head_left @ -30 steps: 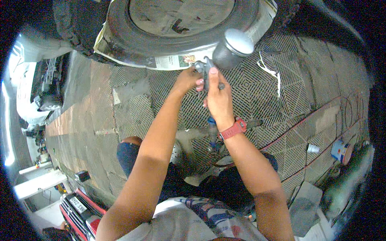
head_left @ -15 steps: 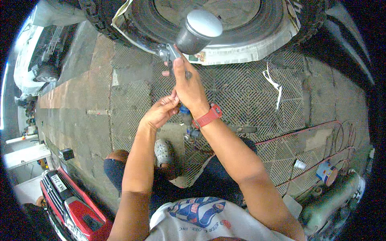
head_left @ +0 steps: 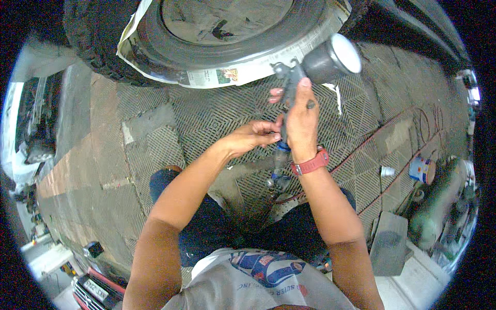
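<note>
My right hand (head_left: 304, 121) is wrapped round the handle of a spray gun (head_left: 293, 85), wearing a red wristwatch (head_left: 311, 164). A dark cup with a pale round lid (head_left: 330, 58) sits on the gun, tilted to the right. Below the handle hangs a blue-ringed fitting (head_left: 282, 150) with a small metal valve and hose end under it. My left hand (head_left: 250, 138) has its thumb and fingers pinched at the lower handle, just above the fitting; the exact part they grip is hidden. Beyond the gun stands a large tyre (head_left: 98, 46) with newspaper (head_left: 206, 78) tucked round its rim.
A red hose (head_left: 380, 132) runs over the ribbed floor mats (head_left: 217, 111) to the right. By it are a white cup (head_left: 387, 170), a paint can (head_left: 422, 170) and a green tank (head_left: 434, 206). A red vehicle front (head_left: 98, 289) shows at lower left.
The spray gun and both hands have shifted right in the view, and its cup leans further right. The view itself has turned, so the wheel appears further left.
</note>
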Tool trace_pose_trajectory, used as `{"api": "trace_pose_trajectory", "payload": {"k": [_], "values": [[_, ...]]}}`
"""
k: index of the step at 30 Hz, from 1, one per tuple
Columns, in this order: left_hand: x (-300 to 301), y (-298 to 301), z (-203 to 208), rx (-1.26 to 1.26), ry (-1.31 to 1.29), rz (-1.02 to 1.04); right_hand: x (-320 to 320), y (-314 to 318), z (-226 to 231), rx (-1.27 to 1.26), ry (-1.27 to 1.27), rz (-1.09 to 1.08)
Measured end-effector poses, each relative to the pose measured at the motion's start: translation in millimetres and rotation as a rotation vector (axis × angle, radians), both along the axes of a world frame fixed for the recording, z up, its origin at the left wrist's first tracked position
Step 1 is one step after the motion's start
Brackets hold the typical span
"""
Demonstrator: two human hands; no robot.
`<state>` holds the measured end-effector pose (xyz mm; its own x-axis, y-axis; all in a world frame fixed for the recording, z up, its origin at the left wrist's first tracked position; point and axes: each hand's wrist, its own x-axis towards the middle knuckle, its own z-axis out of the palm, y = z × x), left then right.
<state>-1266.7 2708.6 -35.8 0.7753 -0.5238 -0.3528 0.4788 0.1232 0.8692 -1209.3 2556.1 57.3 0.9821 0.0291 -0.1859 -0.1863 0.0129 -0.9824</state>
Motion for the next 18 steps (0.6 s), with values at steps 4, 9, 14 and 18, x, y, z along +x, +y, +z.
{"api": "trace_pose_trajectory", "payload": {"k": [4, 9, 14, 18], "values": [[13.8, -14.7, -10.0, -0.048, 0.047, -0.129, -12.3, -7.4, 2.9, -0.147, -0.087, -0.202], [12.6, -9.9, -35.5, -0.099, 0.026, -0.136, -15.9, 7.0, -19.3, -0.156, -0.112, -0.246], [-12.3, 14.4, -50.4, 0.003, 0.037, -0.070, -20.3, 30.9, -45.5, -0.233, -0.012, -0.082], [-26.7, 37.3, -47.7, 0.017, 0.084, 0.034, -20.1, 54.7, -43.9, -0.194, 0.049, 0.063]]}}
